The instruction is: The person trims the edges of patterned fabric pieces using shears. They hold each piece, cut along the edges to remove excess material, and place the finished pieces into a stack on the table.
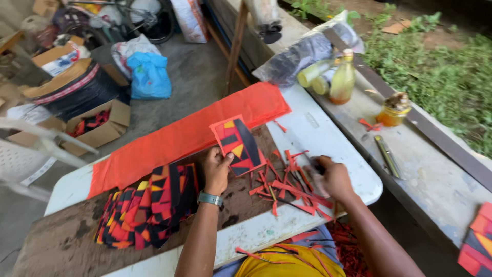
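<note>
My left hand (216, 169) grips a red paper piece with black, yellow and orange shapes (237, 144), held tilted over a brown board (66, 236). My right hand (333, 177) is closed and blurred above a heap of red paper strips (285, 182); a dark thing shows at its fingers, but I cannot tell what it is. A fanned row of similar patterned pieces (148, 205) lies on the board to the left of my left hand. A long sheet of red paper (184, 134) lies behind them on the white table (328, 138).
A yellow-liquid bottle (343, 81), a small jar (394, 110) and a metal tool (387, 155) stand on the grey ledge at right. Boxes, a blue bag (149, 76) and a white chair (31, 154) crowd the floor at left. Red scraps lie on my lap.
</note>
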